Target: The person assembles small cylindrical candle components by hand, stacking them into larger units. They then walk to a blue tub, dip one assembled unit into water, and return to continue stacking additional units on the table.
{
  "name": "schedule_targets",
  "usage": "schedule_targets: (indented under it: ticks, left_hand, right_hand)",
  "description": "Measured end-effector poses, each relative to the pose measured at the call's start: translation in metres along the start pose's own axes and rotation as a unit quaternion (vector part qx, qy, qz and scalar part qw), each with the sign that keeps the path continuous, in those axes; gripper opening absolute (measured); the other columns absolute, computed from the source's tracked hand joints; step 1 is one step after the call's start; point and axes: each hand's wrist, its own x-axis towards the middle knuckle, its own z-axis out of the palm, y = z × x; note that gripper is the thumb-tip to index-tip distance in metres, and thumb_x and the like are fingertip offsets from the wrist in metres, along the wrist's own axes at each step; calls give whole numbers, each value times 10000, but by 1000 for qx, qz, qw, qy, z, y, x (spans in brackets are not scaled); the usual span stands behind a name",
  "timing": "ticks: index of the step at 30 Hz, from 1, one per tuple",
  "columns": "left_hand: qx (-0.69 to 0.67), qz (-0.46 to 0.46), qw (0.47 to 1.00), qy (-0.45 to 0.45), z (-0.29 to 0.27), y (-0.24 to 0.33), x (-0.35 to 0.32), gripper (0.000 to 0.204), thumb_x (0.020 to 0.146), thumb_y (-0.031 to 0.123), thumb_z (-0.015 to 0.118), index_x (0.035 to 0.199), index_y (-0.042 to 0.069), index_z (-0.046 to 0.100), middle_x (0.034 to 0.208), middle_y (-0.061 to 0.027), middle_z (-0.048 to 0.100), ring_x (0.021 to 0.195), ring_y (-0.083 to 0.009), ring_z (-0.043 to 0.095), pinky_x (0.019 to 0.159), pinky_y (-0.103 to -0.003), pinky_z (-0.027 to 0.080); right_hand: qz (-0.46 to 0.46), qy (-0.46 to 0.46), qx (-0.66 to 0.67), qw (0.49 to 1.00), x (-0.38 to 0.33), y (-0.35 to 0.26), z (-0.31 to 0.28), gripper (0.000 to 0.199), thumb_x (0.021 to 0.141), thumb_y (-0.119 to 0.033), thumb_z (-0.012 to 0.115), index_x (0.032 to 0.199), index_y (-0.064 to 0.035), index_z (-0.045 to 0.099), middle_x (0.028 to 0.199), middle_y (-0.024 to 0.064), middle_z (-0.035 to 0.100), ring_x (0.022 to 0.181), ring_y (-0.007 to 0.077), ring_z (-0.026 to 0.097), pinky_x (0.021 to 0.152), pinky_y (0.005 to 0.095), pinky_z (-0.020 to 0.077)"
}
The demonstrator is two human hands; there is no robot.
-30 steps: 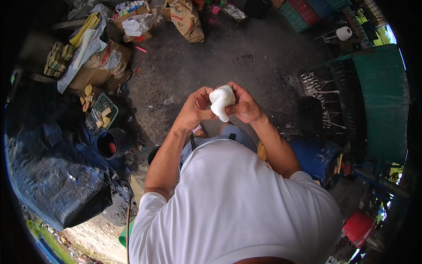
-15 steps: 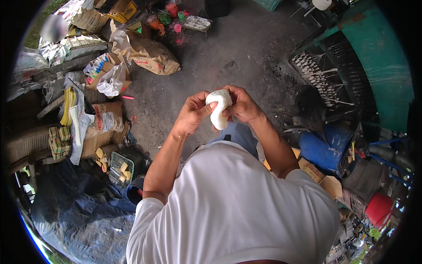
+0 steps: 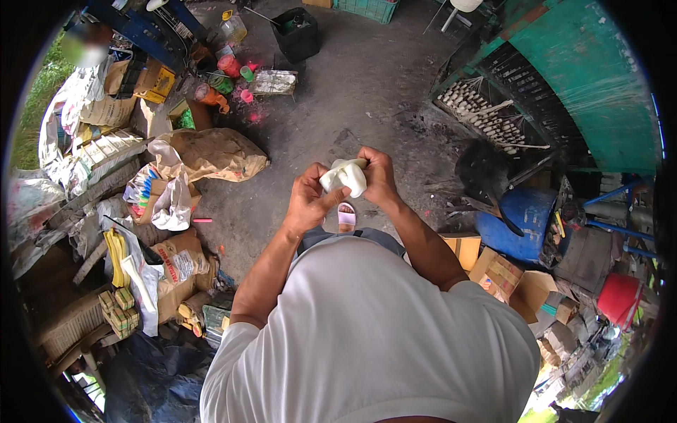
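Note:
Both my hands are raised in front of my chest around a crumpled white cloth-like bundle (image 3: 344, 176). My left hand (image 3: 307, 201) grips it from the left, thumb pressed across its lower edge. My right hand (image 3: 379, 176) closes on it from the right, fingers curled over the top. I stand on a grey concrete floor (image 3: 331, 99); one foot in a pink sandal (image 3: 346, 215) shows just below the bundle.
Brown paper sacks (image 3: 211, 153), cardboard boxes and white bags pile up at the left. A black bin (image 3: 295, 32) stands at the top. At the right are a green wall (image 3: 599, 92), a blue barrel (image 3: 525, 222), cardboard boxes (image 3: 504, 271) and a red bucket (image 3: 620, 296).
The view has swung, so the clutter at the left slid down and toward the middle. My hands keep hold of the white bundle and have turned it slightly between them.

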Motion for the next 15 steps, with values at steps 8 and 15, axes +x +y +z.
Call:
schedule_targets:
  ticks: [8, 15]
  left_hand:
    - [314, 107, 934, 133, -50, 31, 97, 195, 814, 125, 714, 777, -18, 587, 612, -139, 601, 555, -131, 560, 518, -340, 461]
    - [-146, -18, 988, 38, -128, 55, 185, 105, 973, 74, 620, 1030, -8, 651, 917, -125, 728, 730, -209, 701, 593, -349, 588]
  right_hand:
    - [77, 48, -97, 991, 74, -32, 33, 251, 851, -58, 759, 860, -29, 510, 699, 119, 622, 572, 180, 618, 510, 365, 471]
    - [237, -170, 349, 890, 132, -70, 16, 454, 1024, -188, 619, 1421, 7, 516, 1392, 208, 601, 1128, 273, 667, 945, 473, 560]
